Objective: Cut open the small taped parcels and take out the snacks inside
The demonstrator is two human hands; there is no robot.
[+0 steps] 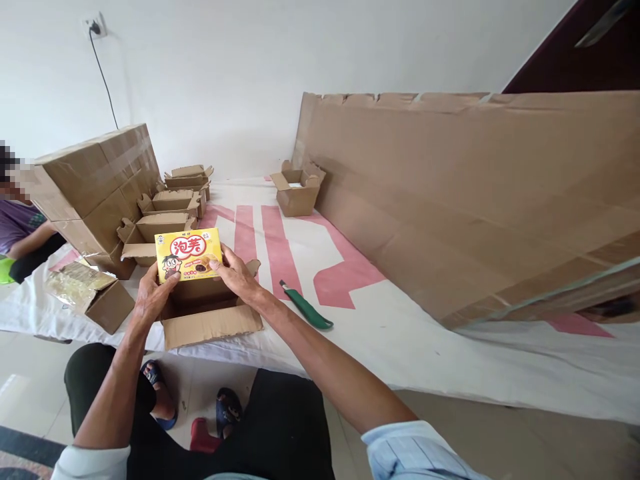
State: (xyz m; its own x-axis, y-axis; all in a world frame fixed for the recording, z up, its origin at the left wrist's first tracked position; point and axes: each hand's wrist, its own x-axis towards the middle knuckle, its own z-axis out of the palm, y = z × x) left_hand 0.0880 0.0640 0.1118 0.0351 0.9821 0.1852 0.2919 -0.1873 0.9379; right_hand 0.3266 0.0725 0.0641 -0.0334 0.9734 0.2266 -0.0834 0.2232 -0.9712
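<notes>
A yellow printed snack box [187,250] with red lettering and a cartoon child is held up in front of me. My left hand [155,290] grips its left side, thumb on the lower front. Its right end is in my right hand [237,273], with that thumb pressed on the front too. Directly beneath is an open cardboard carton [213,327], its near flap folded out; the snack box and my hands hide part of its inside. To the right of my right hand a green-handled utility knife [307,305] lies on the cloth.
Several open cartons [170,200] line up beyond, beside a stack of taped boxes [100,180]. A taped carton [95,293] sits at the left. A small open carton [297,190] stands by a large cardboard sheet [475,193]. Another person [30,230] is at the far left.
</notes>
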